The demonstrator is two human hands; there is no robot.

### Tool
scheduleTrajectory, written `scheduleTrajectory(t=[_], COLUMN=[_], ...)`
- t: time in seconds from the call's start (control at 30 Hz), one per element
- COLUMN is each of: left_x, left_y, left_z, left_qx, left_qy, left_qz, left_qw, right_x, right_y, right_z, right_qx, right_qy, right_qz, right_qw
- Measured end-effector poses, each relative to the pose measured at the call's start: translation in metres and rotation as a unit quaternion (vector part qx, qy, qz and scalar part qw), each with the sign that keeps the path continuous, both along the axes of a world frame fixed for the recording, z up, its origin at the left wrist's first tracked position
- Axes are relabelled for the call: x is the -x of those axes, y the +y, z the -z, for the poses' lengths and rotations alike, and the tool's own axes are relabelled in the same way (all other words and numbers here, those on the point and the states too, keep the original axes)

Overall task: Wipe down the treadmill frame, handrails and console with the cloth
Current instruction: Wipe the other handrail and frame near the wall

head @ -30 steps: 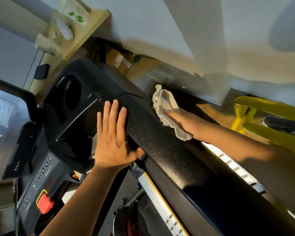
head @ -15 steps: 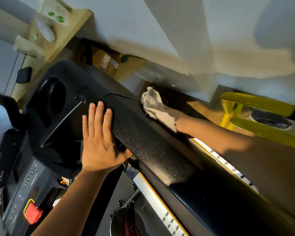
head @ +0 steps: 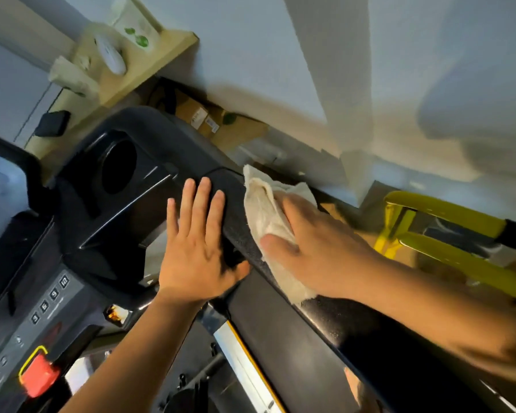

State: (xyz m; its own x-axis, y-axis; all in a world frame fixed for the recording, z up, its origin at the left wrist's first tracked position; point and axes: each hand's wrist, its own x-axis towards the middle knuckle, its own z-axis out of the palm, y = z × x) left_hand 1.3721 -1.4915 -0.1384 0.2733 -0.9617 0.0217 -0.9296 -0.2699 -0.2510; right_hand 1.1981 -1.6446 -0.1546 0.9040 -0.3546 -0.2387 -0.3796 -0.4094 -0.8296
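R hand (head: 319,251) presses the cloth (head: 264,214) flat on the handrail (head: 295,311), fingers straight, thumb laid on it; L hand (head: 197,248) braces beside it, fingers apart, holding nothing. Best w/ long even strokes, steady pressure, over the rail's far edge too.

Under my right hand (head: 316,251) the cloth (head: 265,216) is off-white, against a black, finely speckled handrail (head: 295,308). The console (head: 42,308) is dark grey with a red stop button (head: 39,378) outlined in yellow. Beyond, a yellow frame (head: 447,216) and a pale wooden shelf (head: 149,64).
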Motion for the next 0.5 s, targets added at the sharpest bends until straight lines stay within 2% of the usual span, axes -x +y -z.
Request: scheduleTrajectory(t=[0.07,0.13,0.27,0.37,0.5], left_x=[0.001,0.002,0.000,-0.001,-0.001], left_y=[-0.001,0.000,0.001,0.000,0.003], left_z=[-0.001,-0.001,-0.001,-0.002,-0.005], left_qx=[-0.013,-0.019,-0.032,-0.039,-0.055], left_qy=[-0.002,-0.004,0.005,0.000,-0.013], left_qz=[-0.009,-0.010,-0.008,-0.014,-0.025], left_qw=[1.000,1.000,0.999,0.999,0.998], right_x=[-0.013,-0.038,-0.077,-0.078,-0.066], right_y=[0.016,0.027,0.036,0.035,0.050], right_z=[-0.006,-0.017,-0.028,-0.029,-0.031], right_qx=[0.187,0.298,0.311,0.303,0.360], right_qy=[0.028,0.030,0.065,0.058,0.085], right_qz=[0.030,0.042,0.031,0.062,0.065], right_qw=[0.981,0.953,0.948,0.949,0.927])
